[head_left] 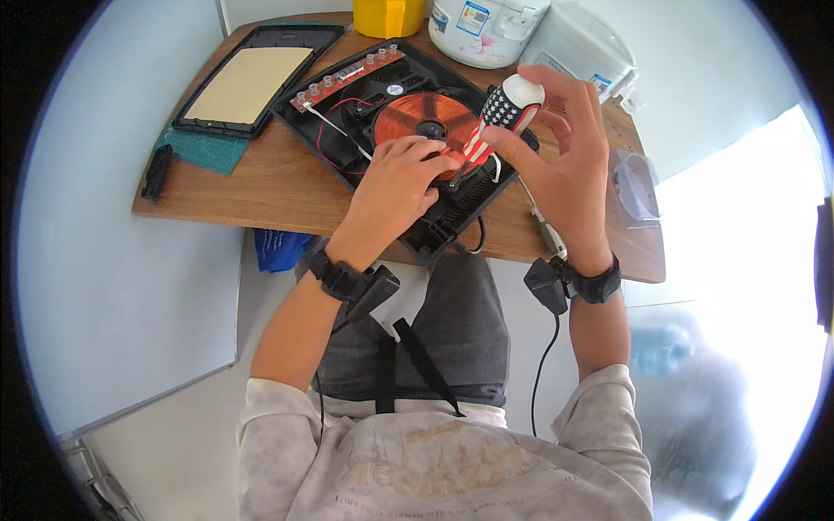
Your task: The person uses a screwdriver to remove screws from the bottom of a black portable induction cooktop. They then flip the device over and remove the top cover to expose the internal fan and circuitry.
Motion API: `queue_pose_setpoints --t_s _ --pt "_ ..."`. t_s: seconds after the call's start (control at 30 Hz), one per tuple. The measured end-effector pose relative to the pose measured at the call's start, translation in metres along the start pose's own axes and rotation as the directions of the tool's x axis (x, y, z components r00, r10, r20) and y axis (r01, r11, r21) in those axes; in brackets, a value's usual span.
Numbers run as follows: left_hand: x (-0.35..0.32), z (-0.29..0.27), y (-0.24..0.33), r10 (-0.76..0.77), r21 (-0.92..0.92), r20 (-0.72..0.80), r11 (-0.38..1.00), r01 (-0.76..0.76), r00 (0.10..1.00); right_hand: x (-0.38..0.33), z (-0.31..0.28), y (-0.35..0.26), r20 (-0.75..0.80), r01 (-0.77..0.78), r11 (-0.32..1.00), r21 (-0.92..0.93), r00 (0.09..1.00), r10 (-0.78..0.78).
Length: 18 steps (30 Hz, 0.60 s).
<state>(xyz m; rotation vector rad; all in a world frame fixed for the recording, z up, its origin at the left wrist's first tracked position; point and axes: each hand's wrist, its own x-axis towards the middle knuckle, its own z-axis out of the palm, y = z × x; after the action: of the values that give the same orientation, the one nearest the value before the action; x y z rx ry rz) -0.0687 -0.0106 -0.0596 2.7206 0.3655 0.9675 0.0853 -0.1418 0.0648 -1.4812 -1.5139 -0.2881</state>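
Note:
An opened induction cooker, its black casing [407, 62] set askew on the table, lies under both my hands. Inside it sits a round copper coil [404, 117]. My right hand [573, 148] grips a screwdriver [501, 113] by its thick handle, which has a white rounded end, stars and red stripes. Its thin shaft slants down toward the coil's near right edge; the tip is hard to make out. My left hand [395, 182] rests on the coil with fingers apart, index fingertip close to the shaft. A red circuit strip [347, 78] with wires runs along the casing's far left side.
A black frame with a cream panel [252, 82] lies at left on a green mat [208, 152], near a small black part [156, 172]. Behind stand a yellow container [380, 19] and two white cookers [486, 35]. A clear plastic tray [638, 187] lies at the right edge.

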Motion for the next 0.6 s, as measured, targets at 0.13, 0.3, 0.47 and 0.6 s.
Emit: queue_pose_setpoints --t_s 0.13,0.3,0.47,0.6 --pt "0.0011 0.0008 -0.0003 0.002 -0.018 -0.010 1.000 -0.002 1.000 -0.0005 0.0013 0.0017 0.051 -0.041 0.979 0.198 0.998 0.031" --pt "-0.0007 -0.0006 -0.0009 -0.022 -0.019 0.008 1.000 0.022 1.000 0.0005 0.0066 -0.0001 -0.019 0.112 0.989 0.096 0.994 -0.110" --pt "-0.0002 -0.0028 0.0017 -0.010 -0.004 0.010 1.000 0.010 1.000 0.0000 0.0036 0.0015 0.064 -0.023 0.984 0.178 0.998 0.011" --pt "-0.0009 -0.0006 0.0013 -0.019 0.044 0.009 0.999 0.019 1.000 0.0008 0.0073 -0.0045 0.087 -0.077 0.968 0.241 0.995 0.057"
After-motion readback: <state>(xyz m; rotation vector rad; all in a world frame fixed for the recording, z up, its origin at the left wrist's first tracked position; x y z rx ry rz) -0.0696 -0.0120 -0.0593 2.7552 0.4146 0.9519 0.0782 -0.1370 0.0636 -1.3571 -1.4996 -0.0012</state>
